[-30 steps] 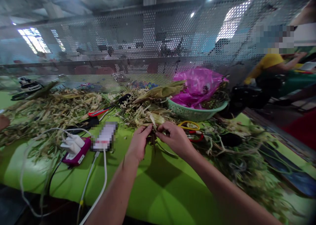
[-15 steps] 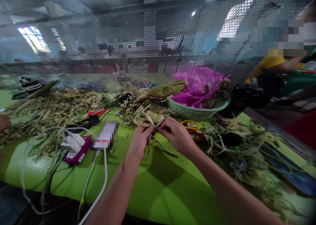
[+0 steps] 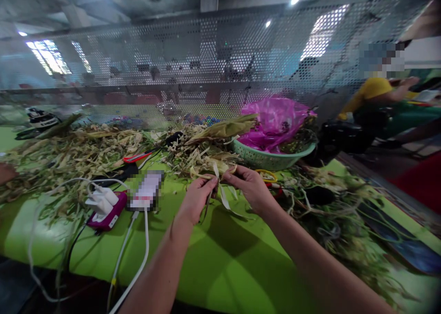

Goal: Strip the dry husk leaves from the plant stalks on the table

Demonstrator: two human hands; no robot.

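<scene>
Leaf strip: a pale dried leaf strip (image 3: 223, 195) is hanging between both hands, just above the counter (image 3: 220, 259), its loose end trailing down toward the green cover
Left hand: the left hand (image 3: 197, 200) is closing its grip on the strip, thumb and fingertips pinched at the upper end
Right hand: the right hand (image 3: 251, 188) is pinching the same piece just beside the left grip, fingers curled shut on it
Progress: judging by the spread of stuff, a good deal is lying worked or waiting; the heap of dried husks (image 3: 86, 148) is stretching far out to the left of the grip, and a tangle of greener stems (image 3: 330, 213) is lying to the right, so much seems left
Just beyond the grip: yellow and red scissors (image 3: 270, 178) are lying right of the right hand, and a green basket (image 3: 272, 157) with a pink bag (image 3: 275, 121) is sitting behind them
Left of the grip: a charger on a pink power bank (image 3: 105, 208) and white cables (image 3: 134, 245) are lying well apart from the hands
Room: bare green cover is lying open below the grip toward the near edge; a perforated screen (image 3: 193, 61) is closing off the far side
Others: a person in a yellow top (image 3: 370, 91) is sitting well off to the right
</scene>
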